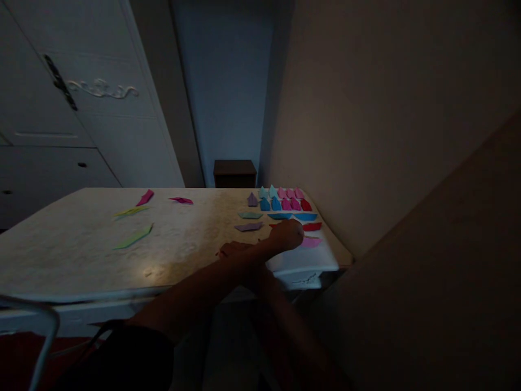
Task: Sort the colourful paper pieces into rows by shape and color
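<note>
My arms cross over the table's near right part, the left forearm above the right one. My left hand point(287, 234) is over folded paper pieces at the right; its fingers are hidden behind its back, so any hold cannot be seen. Right beside it lie a red paper boat point(312, 226) and a pink one point(311, 242). My right hand point(235, 248) rests low over the tabletop, partly covered by the left forearm. Its fingers seem stretched to the left, with nothing visible in them. Just beyond it are a mauve paper boat point(249, 227) and a pale green one point(249, 215).
Blue paper boats point(305, 216) and rows of small folded pieces point(286, 204) line the table's far right. Loose folded strips, green point(134, 237), yellow point(131, 212) and magenta point(145, 197), lie leftward. A wall point(366, 136) borders the right; white cabinets point(81, 119) stand behind.
</note>
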Demonstrator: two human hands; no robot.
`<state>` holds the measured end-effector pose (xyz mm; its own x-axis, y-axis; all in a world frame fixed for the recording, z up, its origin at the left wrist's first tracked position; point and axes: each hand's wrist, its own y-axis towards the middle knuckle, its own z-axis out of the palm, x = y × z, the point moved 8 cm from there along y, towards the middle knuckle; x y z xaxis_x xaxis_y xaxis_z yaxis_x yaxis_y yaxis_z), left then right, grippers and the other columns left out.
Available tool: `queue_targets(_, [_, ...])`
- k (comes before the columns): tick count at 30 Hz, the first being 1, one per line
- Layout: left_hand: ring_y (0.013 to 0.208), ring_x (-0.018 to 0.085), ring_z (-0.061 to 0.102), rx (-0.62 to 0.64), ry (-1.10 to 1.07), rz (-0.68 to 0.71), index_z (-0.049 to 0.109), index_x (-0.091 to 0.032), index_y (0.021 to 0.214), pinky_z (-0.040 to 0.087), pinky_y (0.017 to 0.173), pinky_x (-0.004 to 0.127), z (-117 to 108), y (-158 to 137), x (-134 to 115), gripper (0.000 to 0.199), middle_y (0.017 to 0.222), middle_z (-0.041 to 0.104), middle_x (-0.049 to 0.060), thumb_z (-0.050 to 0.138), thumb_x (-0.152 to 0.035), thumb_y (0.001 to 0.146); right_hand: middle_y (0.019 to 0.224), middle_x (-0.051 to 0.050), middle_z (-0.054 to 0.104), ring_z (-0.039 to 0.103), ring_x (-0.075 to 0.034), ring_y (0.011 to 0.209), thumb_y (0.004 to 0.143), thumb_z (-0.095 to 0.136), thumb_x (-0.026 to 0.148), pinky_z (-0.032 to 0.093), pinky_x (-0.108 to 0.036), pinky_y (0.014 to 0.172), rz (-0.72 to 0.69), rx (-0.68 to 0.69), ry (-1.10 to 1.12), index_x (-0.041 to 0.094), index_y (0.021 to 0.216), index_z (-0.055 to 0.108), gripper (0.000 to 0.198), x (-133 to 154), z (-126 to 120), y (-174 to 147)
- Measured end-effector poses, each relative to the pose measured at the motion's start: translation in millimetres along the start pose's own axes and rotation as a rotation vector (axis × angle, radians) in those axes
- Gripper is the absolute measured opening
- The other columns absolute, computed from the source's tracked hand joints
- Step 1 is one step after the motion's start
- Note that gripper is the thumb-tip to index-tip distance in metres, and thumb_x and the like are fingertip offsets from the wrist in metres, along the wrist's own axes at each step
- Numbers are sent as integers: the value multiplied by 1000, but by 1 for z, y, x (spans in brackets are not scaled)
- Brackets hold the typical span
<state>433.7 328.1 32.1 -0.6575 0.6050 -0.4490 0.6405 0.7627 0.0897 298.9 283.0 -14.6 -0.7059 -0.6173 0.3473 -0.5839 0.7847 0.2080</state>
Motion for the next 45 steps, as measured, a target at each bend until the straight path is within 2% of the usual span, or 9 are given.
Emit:
queue_targets(5, [88, 21, 67, 1, 31, 16, 71, -13, 89, 53, 81, 33, 8, 5, -10, 25, 95, 71, 11, 47, -20, 84, 93, -3, 64, 59, -16, 79, 97, 40, 37, 43, -28, 68, 31, 29, -65, 20, 97, 58, 24, 5, -6, 0])
queue_targets(11, [89, 22, 67, -59, 189, 32, 68, -16, 94, 54, 75, 33, 12, -2, -23, 27, 100, 67, 11, 44, -29, 89, 97, -5, 66, 61, -17, 83, 97, 40, 31, 44, -27, 64, 88, 43, -126, 20, 99, 60, 23, 11, -16, 0])
queue_targets(17, [95, 25, 65, -75, 259, 100, 65, -18, 106, 55, 72, 35, 15, -6, -33, 29, 110, 63, 12, 52, -38, 89, 99, -6, 66, 62, -17, 85, 97, 40, 32, 43, -27, 63, 88, 80, -139, 19, 100, 61, 25, 14, -16, 1])
queue_targets(26, [96, 25, 65, -66, 305, 82, 63, -19, 110, 55, 73, 36, 25, 2, -33, 29, 111, 62, 11, 45, -35, 93, 100, -4, 66, 61, -15, 86, 97, 41, 30, 40, -25, 66, 109, 38, -119, 20, 103, 59, 21, 14, -20, -3])
queue_targets(45, [95, 26, 65, -82, 276, 29, 64, -17, 108, 54, 76, 38, 21, 6, -26, 30, 115, 59, 13, 44, -33, 93, 99, -4, 66, 60, -15, 84, 96, 41, 31, 39, -26, 64, 128, 30, -123, 21, 102, 59, 22, 12, -18, -2])
